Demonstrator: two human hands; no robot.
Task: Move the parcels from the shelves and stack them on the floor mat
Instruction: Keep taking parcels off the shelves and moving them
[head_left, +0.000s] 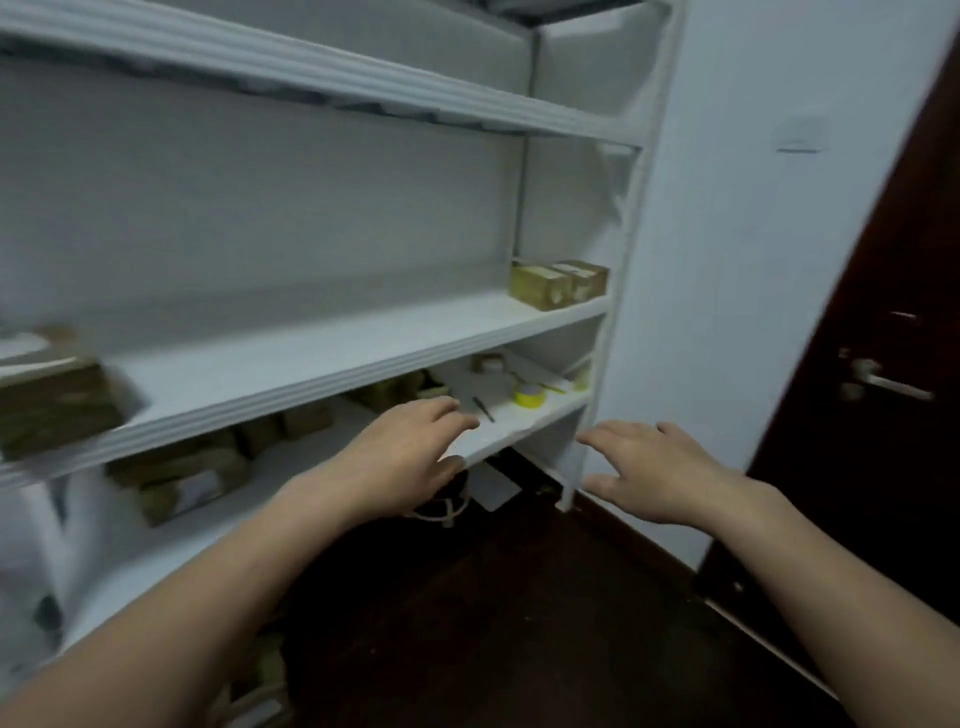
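Shelves (311, 343) hold brown parcels (558, 285) — left hand (410, 457) and right hand (654, 472), grip apart, empty.

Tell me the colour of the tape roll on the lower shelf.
The tape roll is bright yellow; the head view shows it best.

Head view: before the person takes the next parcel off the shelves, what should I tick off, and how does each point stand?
1. Hands free: left hand and right hand are open and hold nothing: ok.
2. Parcels left to move: two brown parcels sit at the right end of the middle shelf, and lower-shelf parcels sit below: ok.
3. Next parcel chosen: neither hand grips one: cannot tell.
4. Floor mat in sight: only dark floor shows: not ok.
5. Non-parcels apart: the yellow tape roll lies to the right of the lower-shelf parcels: ok.
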